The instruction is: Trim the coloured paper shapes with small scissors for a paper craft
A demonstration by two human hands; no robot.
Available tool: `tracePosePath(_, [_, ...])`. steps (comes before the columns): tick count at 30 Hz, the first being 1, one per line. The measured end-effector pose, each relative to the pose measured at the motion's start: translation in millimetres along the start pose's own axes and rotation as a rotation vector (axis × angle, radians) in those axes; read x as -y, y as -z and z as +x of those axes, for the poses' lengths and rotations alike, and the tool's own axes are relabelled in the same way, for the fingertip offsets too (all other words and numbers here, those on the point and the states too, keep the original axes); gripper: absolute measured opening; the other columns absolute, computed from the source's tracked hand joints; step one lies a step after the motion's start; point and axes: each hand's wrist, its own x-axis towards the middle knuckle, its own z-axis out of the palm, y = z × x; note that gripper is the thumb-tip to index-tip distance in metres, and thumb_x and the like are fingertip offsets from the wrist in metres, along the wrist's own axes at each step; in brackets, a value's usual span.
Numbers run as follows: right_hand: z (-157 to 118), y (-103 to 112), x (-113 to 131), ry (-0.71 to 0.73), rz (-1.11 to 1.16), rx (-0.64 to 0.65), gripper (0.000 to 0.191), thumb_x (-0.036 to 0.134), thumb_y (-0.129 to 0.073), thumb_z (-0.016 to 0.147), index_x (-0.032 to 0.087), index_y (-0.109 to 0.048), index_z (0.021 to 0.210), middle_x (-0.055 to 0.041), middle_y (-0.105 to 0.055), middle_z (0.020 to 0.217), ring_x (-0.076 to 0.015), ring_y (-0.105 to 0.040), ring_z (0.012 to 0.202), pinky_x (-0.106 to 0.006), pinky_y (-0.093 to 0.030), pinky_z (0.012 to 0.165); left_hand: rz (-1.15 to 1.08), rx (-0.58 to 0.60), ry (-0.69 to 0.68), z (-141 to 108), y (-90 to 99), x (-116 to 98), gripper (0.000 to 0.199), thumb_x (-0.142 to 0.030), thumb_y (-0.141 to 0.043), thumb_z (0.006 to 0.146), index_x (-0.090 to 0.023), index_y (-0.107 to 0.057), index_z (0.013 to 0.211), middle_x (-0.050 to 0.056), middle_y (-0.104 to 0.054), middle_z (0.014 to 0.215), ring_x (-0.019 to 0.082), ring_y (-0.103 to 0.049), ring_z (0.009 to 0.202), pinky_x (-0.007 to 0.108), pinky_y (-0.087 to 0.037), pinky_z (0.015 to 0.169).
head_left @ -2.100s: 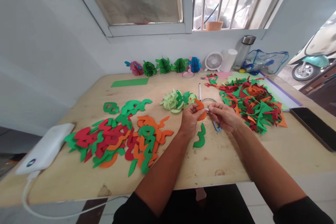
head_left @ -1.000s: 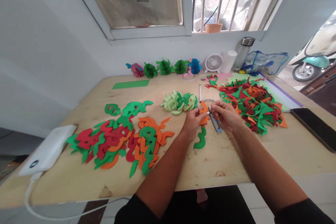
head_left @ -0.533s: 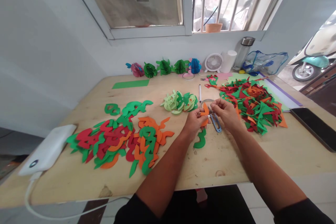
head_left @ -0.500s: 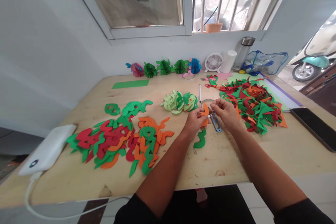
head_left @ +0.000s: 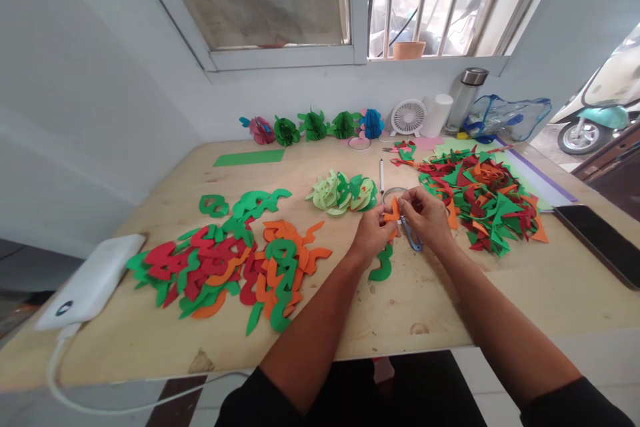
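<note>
1. orange paper, cut in a curve, is the piece in hand: the orange paper piece point(head_left: 393, 209) is held up above the wooden table point(head_left: 425, 307), between the two hands.
2. the left hand point(head_left: 370, 233) grasps it, pinching the paper between thumb and fingers from the left.
3. the right hand point(head_left: 427, 217) has its fingertips at the right edge of the same piece; whether they pinch it or merely touch it, i cannot tell.
4. a blue-handled tool point(head_left: 415, 240) lies just below the right hand, partly hidden by it.
5. a green wavy cutout point(head_left: 382, 265) lies on the table just below the left hand.
6. beyond the hands are a thin ring point(head_left: 395, 189), partly covered, and a pen point(head_left: 381, 175) pointing towards the wall.
7. to the left of the pen sits a pale green paper cluster point(head_left: 330, 195).
8. farther left lie a red and green cutout pile point(head_left: 200, 263) and an orange and green cutout pile point(head_left: 285, 270), side by side.
9. right of the right hand is a heap of scraps point(head_left: 485, 197), with a dark phone point(head_left: 600, 240) near it.
</note>
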Motion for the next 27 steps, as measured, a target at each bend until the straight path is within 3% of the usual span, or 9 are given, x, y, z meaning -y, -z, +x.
tracePosePath(7, [-1.7, -3.3, 0.0, 0.087, -0.170, 0.003, 0.011, 0.026, -0.051, 0.077, 0.021, -0.051, 0.067, 0.0013, -0.052, 0.060, -0.0121, -0.044, 0.054, -0.025, -0.033, 0.054, 0.017, -0.006, -0.005, 0.1, 0.3, 1.3, 0.020, -0.014, -0.051, 0.064, -0.016, -0.059, 0.082, -0.004, -0.057, 0.050, 0.006, -0.043, 0.034, 0.017, -0.031, 0.037])
tracePosePath(15, [-2.9, -4.3, -0.1, 0.113, -0.201, 0.013, 0.009, 0.022, -0.051, 0.076, 0.021, -0.052, 0.068, 0.0009, -0.053, 0.061, -0.0120, -0.045, 0.055, -0.024, -0.033, 0.054, 0.036, -0.004, -0.043, -0.4, -0.1, 0.0, 0.023, -0.009, -0.050, 0.063, -0.016, -0.061, 0.082, -0.004, -0.057, 0.052, 0.007, -0.047, 0.038, 0.018, -0.036, 0.041])
tracePosePath(27, [-1.3, -3.6, -1.4, 0.153, -0.178, 0.034, 0.009, 0.022, -0.052, 0.076, 0.019, -0.053, 0.067, 0.0011, -0.053, 0.061, -0.0111, -0.045, 0.055, -0.023, -0.034, 0.054, 0.133, 0.020, -0.047, 0.8, 2.2, 0.0, 0.037, -0.010, -0.049, 0.067, -0.013, -0.060, 0.102, -0.006, -0.056, 0.053, 0.005, -0.045, 0.037, 0.016, -0.036, 0.041])
